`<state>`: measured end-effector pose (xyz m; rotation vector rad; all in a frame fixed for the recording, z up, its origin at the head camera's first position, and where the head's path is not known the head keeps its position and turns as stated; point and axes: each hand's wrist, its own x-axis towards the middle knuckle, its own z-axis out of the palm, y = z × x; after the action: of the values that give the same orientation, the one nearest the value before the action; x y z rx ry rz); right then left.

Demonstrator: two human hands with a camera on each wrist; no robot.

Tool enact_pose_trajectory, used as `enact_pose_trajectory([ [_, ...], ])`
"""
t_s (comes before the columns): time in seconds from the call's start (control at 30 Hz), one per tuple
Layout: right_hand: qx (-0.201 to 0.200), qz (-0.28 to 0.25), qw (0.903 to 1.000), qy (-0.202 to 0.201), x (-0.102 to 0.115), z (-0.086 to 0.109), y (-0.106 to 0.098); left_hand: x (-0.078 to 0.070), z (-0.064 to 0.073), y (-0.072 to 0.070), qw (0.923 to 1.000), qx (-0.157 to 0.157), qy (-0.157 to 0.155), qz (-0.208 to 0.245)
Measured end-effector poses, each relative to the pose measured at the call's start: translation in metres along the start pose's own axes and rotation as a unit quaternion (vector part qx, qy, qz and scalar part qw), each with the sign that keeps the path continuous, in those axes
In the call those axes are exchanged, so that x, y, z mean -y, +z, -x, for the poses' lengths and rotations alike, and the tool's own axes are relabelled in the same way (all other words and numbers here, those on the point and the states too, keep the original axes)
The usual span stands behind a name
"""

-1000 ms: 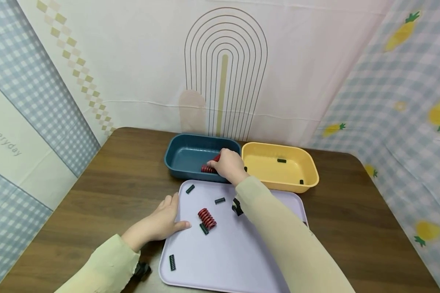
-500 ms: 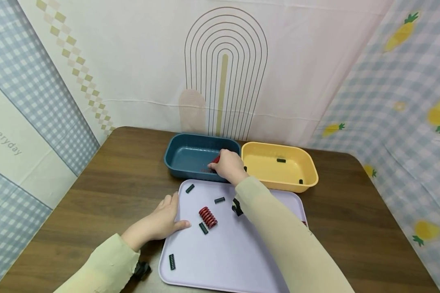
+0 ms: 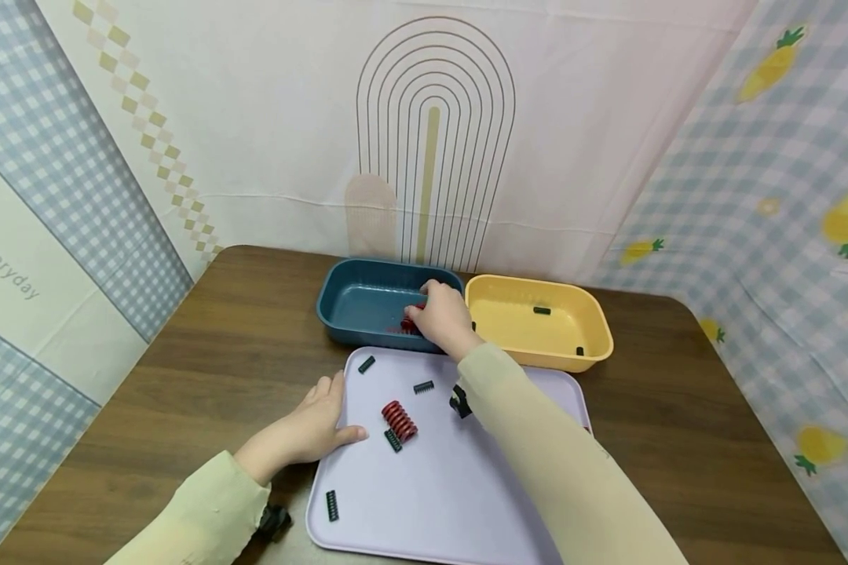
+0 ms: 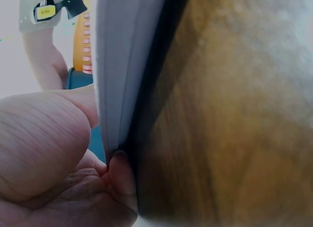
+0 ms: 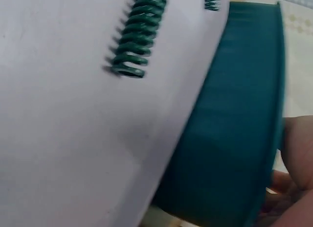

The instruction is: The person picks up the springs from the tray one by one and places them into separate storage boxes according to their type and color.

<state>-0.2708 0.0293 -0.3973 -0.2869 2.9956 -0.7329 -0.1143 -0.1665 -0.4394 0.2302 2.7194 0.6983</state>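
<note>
Springs (image 3: pixel 332 506), four green on tray (image 3: pixel 438 494); left hand (image 3: pixel 316 424) relaxed, right hand (image 3: pixel 448 318), grip unclear

Tray (image 3: pixel 424 502) was pale lilac, 1 bin (image 3: pixel 367 302) dk teal, other bin (image 3: pixel 512 326) yellow. Big springs (image 3: pixel 399 421) were red, small springs (image 5: pixel 138 34) dk grn. Table (image 3: pixel 254 337) was brn w/ wood grain, back cloth (image 3: pixel 268 133) wht w/ arch lines, side cloth (image 3: pixel 742 267) blue/wht check w/ yellow pineapples (image 3: pixel 844 218).
</note>
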Motion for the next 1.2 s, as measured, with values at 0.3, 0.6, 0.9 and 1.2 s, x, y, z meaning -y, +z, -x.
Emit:
enact_pose_trajectory([
  [0.3, -0.034, -0.088, 0.9933, -0.067, -0.022, 0.026, -0.037, 0.001, 0.0, 0.001, 1.0, -0.003, 0.003, -0.001],
  [0.6, 0.018, -0.09, 0.9858, -0.141, -0.036, 0.067, -0.043, 0.002, 0.0, 0.002, 1.0, 0.0, 0.001, -0.004],
  [0.9, 0.102, -0.089, 0.9743, -0.18, -0.048, 0.088, -0.019, 0.003, -0.001, 0.003, 1.0, 0.005, 0.0, -0.005],
  [1.2, 0.138, -0.066, 0.9739, -0.168, -0.057, 0.093, 0.002, 0.003, -0.002, 0.003, 1.0, 0.004, 0.003, -0.007],
])
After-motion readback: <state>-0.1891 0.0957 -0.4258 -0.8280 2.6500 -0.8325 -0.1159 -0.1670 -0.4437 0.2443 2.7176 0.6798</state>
